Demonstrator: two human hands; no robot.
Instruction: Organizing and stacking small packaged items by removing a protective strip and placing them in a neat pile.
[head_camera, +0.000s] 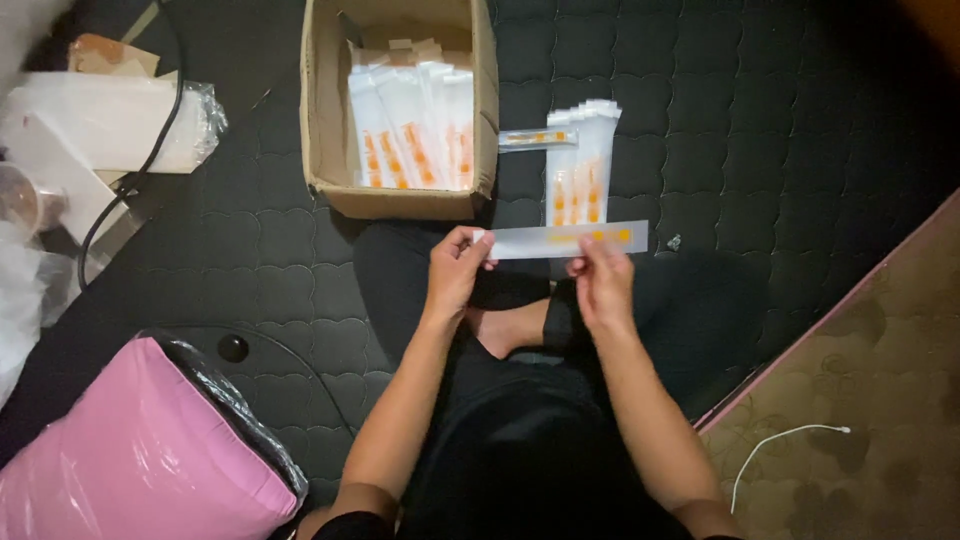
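Here we are beside the person sitting cross-legged on the dark quilted mattress (800, 120), and everything turns on the cardboard box (325, 120) standing open just beyond the knees. Both hands are up in front of that box, a little to its right, stretching one long white sachet (565, 240) level between them. The left hand (455, 272) has a narrow grip, thumb and fingertips pinched on the sachet's left end. The right hand (600, 285) pinches from below, nearer the end with the orange marks, grip just as tight. The sachet hangs in the air, flat side up, just clear of the box's near right corner.

Inside the box, more sachets (415, 125) of the same white-and-orange kind stand packed in a leaning row against the far side. Right of the box, lying on the mattress, a fanned stack of sachets (582, 160) points away from the person, and a single sachet (538, 138) lies crosswise, its end touching the box's right wall.

Left of the box, well apart, sits a white package in clear plastic (110, 125) with a black cable (150, 150) looping over it. Nearer the person on that same side, a pink cushion in plastic wrap (130, 450) bulges up. Far to the right of the box the mattress ends, and a white cord (780, 445) curls on the patterned brown floor (880, 340).
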